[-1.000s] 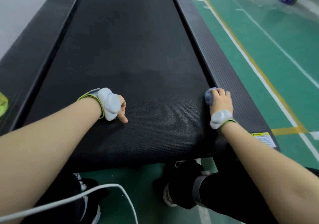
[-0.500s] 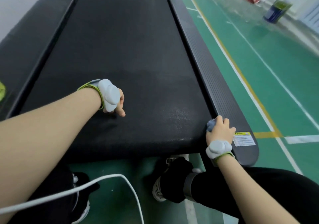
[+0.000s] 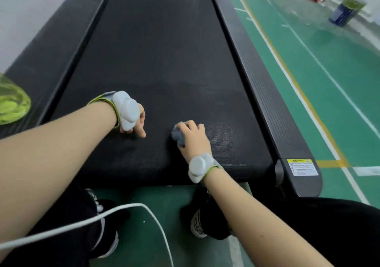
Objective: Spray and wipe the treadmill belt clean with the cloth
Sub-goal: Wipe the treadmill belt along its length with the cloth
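Cloth: one, bunched, on the belt near its rear end, mid-width. Right hand grips it and presses down. Half a second ago it was at the belt's right edge, so the stroke runs leftward. Rear strip probably nearly covered, rest likely still to do. Left hand props on the belt just left of the cloth, fingers hidden, can't tell its state. Two hands, one green bottle off the belt's left side.

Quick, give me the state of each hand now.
Left hand: on the belt, fingers mostly hidden, cannot be told.
Right hand: grips the cloth, pressing it on the belt.
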The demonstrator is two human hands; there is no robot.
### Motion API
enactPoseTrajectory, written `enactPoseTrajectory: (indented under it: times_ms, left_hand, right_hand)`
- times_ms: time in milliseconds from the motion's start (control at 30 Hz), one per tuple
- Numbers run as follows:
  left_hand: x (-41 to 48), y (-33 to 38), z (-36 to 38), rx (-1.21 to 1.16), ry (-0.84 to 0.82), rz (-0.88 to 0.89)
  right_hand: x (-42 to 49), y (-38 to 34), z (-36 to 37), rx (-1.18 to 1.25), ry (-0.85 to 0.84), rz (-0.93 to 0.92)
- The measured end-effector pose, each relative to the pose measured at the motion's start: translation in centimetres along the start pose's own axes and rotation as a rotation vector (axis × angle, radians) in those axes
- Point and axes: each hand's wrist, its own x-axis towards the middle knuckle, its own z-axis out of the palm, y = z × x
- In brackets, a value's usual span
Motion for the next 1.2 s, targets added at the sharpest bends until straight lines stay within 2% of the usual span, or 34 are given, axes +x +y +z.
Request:
enactPoseTrajectory:
  times_ms: [133, 300, 400, 467, 667, 900, 1000, 1100, 1200]
  left_hand:
    - [-0.2, -0.6, -0.1, -0.010, -0.013, 0.000]
    - [-0.9, -1.5, -0.1, -0.027, -0.011, -0.017]
    - [-1.5, -2.4, 0.0, -0.014, 0.012, -0.021]
    - [-2.0, -2.9, -0.1, -0.026, 0.025, -0.024]
    - [-4.2, -6.3, -0.1, -0.133, 0.098, -0.106]
    - [-6.4, -9.8, 0.0, -0.245, 0.153, -0.163]
    - [-7.3, -10.5, -0.2, -0.269, 0.163, -0.166]
    - [-8.0, -11.0, -0.4, -0.269, 0.187, -0.167]
    - [-7.6, -12.2, -0.1, -0.265, 0.277, -0.192]
  right_hand:
    - [-1.9, 6.4, -1.2, -0.108, 0.108, 0.108]
    - [-5.3, 13.7, -3.4, -0.230, 0.135, 0.485]
    - [-6.3, 14.4, -3.9, -0.203, 0.147, 0.661]
    - [-6.1, 12.9, -3.6, -0.126, 0.153, 0.673]
    - [-4.6, 1.7, 0.0, 0.140, 0.146, 0.377]
    - [-1.7, -10.2, 2.2, 0.268, 0.015, 0.120]
    - [-0.8, -15.7, 3.6, 0.320, -0.056, -0.054]
    - [-0.8, -19.5, 4.7, 0.280, -0.076, -0.259]
    - [-0.3, -19.0, 4.3, 0.212, -0.038, -0.343]
